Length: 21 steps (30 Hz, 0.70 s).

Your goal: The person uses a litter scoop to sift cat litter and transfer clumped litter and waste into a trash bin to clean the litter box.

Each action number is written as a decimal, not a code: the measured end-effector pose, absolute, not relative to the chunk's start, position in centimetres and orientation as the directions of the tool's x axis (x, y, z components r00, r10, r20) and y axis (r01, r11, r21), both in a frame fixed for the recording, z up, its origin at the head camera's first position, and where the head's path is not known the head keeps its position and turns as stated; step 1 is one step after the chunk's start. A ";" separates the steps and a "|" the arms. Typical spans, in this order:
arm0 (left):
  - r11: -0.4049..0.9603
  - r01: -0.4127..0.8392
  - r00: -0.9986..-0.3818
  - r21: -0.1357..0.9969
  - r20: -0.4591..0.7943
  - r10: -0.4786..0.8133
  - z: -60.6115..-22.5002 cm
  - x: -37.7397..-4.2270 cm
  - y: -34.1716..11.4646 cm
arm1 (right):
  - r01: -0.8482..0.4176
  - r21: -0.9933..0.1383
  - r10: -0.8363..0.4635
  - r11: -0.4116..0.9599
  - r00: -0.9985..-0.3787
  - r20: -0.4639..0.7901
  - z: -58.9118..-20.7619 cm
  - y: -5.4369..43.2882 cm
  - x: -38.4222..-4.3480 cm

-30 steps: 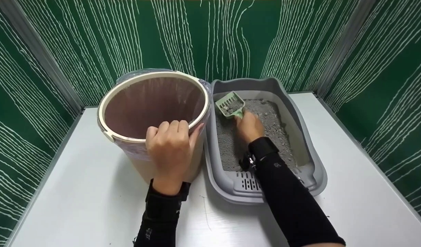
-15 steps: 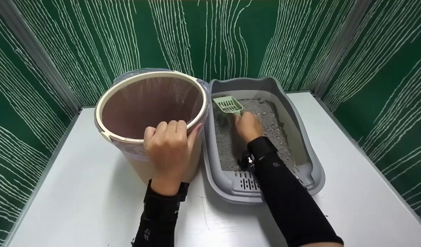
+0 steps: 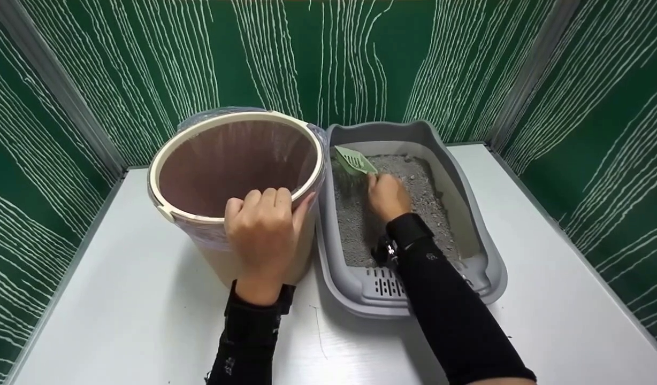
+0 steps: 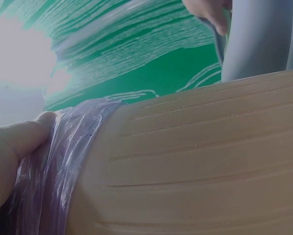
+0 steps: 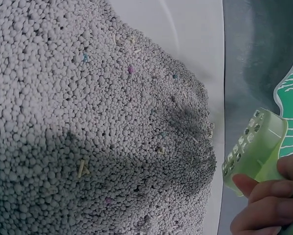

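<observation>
The right hand (image 3: 390,198) is closed around the handle of a light green slotted litter scoop (image 3: 356,161), whose head lies just ahead of the grip and a little to its left. The scoop is tilted, its slotted face slanting, and it sits over the far left part of a grey litter box (image 3: 360,306); whether its lower edge meets the litter (image 3: 425,187) I cannot tell. Grey pelleted litter spreads beneath the right grip and out to its right (the right wrist view shows a few pink, blue and straw-coloured bits among the pellets). Behind the grip, toward the wearer, the box ends in a slotted ledge (image 3: 384,286) partly hidden by the black sleeve (image 3: 457,315) of the right arm.

Well to the left of the scoop grip, the left hand (image 3: 261,230) grasps the near rim of a beige waste bin (image 3: 216,262), fingers hooked over the edge and thumb along the outside. Under that thumb a clear plastic liner (image 4: 63,166) is folded down over the outer wall, and the bin's dark mouth opens directly ahead of the left grip. The bin tilts slightly and stands just beside the litter box, both on a white table (image 3: 120,299). Beyond both grips rise green panels (image 3: 307,43) streaked with wavy white lines.
</observation>
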<state>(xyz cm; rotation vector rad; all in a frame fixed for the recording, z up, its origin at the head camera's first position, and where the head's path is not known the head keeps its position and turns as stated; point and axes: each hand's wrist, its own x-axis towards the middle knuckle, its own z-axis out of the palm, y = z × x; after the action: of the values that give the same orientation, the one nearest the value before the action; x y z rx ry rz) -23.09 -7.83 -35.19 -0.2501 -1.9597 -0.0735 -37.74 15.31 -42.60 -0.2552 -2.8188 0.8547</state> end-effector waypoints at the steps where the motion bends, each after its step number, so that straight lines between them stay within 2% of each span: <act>1: 0.976 0.208 -0.373 -0.064 0.917 0.140 -35.2 -23.1 -7.8 | 0.107 -0.559 0.213 0.822 -0.969 0.128 -42.6 15.3 -37.7; 14: 0.973 0.222 -0.350 -0.066 0.926 0.142 -35.1 -23.1 -7.8 | 0.058 -0.565 0.182 0.823 -0.969 0.166 -42.9 15.5 -37.7; 21: 0.971 0.231 -0.362 -0.056 0.921 0.140 -35.4 -23.1 -7.8 | 0.033 -0.580 0.185 0.814 -0.961 0.204 -42.9 15.5 -37.7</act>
<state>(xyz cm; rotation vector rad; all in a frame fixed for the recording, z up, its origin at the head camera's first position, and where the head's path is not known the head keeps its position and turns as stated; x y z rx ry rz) -23.10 -7.84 -35.36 -0.2654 -1.9485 -0.0972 -37.69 15.50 -42.94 -0.1686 -2.7477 0.8726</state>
